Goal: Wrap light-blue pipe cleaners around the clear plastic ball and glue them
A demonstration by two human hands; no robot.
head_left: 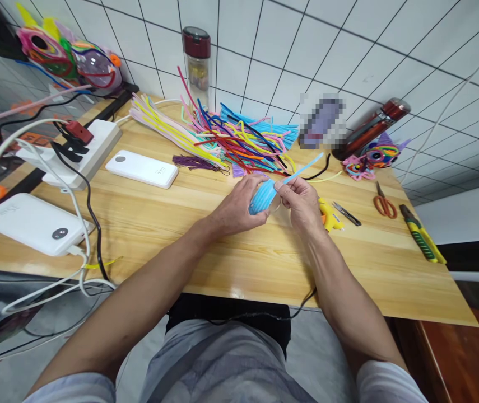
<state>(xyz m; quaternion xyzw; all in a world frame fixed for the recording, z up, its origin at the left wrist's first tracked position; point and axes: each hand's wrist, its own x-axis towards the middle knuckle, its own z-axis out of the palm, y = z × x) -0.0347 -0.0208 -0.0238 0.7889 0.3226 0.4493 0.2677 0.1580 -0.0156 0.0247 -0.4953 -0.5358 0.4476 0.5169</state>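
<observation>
A rounded object wrapped in rows of light blue pipe cleaner (263, 197) is held above the middle of the wooden table. My left hand (239, 206) is closed round its left side. At its right, my right hand (300, 202) pinches a blue pipe cleaner (304, 168), whose free end sticks up to the right. A clear, see-through part shows between the hands below the blue rows. Just beyond my hands lies a heap of coloured pipe cleaners (239, 137). A yellow glue gun (330, 215) lies beside my right hand, partly hidden by it.
To the right are small snips (347, 214), orange-handled scissors (384, 202) and green-yellow pliers (422, 235). White power banks (142, 168) and a power strip (92, 151) with cables lie left. A glass bottle (198, 67), a red flask (373, 127) and a decorated fish (377, 157) stand behind.
</observation>
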